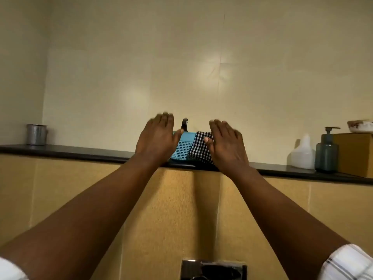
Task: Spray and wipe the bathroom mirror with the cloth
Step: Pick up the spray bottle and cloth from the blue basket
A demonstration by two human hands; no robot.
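Dark ledge (pixel 80 151) along a pale tiled wall (pixel 141 67), bearing a blue basket (pixel 182 148) draped with the checked cloth (pixel 198 146), before which left hand (pixel 156 138) and right hand (pixel 227 146) hover, fingers spread and empty.

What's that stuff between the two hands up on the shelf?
Between the left hand and right hand, the head view shows a blue basket with a checked cloth draped over it.

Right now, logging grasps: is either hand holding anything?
Nothing held: left hand and right hand hover open before the blue plastic mesh basket.
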